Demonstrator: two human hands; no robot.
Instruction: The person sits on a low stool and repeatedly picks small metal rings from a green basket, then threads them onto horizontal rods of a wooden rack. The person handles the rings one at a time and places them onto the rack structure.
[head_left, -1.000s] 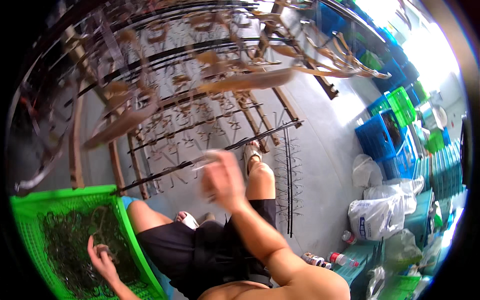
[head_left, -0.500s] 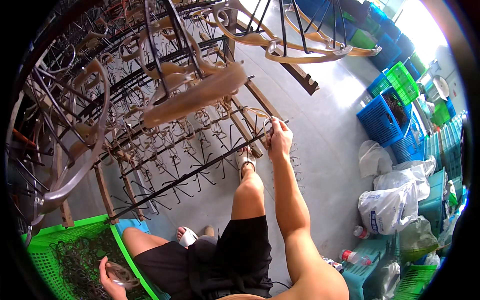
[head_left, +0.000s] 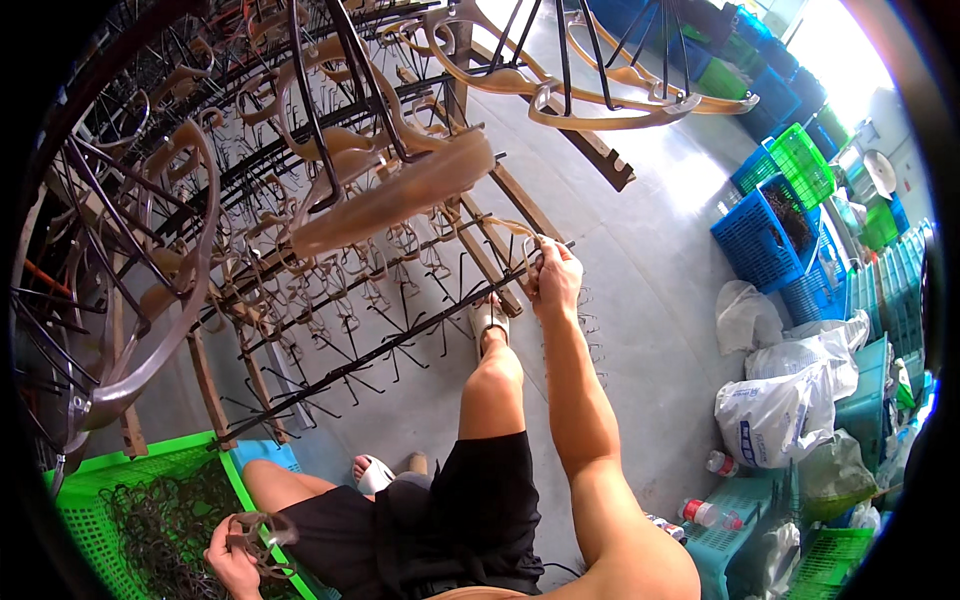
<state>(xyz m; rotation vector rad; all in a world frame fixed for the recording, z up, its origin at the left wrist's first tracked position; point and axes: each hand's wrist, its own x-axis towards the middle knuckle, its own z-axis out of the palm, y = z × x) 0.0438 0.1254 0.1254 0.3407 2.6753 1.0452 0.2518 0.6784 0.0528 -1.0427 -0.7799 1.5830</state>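
Over the edge of the green crate (head_left: 128, 448), my left hand (head_left: 232, 562) is closed round translucent brownish eyeglass frames (head_left: 268, 532); how many is unclear. Dark eyeglass frames (head_left: 165, 525) lie tangled inside the crate. My right arm stretches forward, and its hand (head_left: 557, 282) pinches a tan eyeglass frame (head_left: 510, 226) at the right end of a black hooked bar (head_left: 395, 338). Whether that frame rests on a hook cannot be made out. The near bar's other visible hooks carry no frames, while bars behind it are hung with similar eyeglass frames (head_left: 400, 240).
Large-looking eyeglass frames (head_left: 395, 195) on black rods hang close overhead. Wooden rack rails (head_left: 525, 205) slope across the floor. To the right stand blue crates (head_left: 760, 240), a green crate (head_left: 802, 165), white plastic bags (head_left: 780, 415) and a bottle (head_left: 712, 515).
My left hand has risen slightly and moved right, bringing its eyeglass frames over the crate's edge toward my thigh. My right hand stays at the bar's end with hardly any shift.
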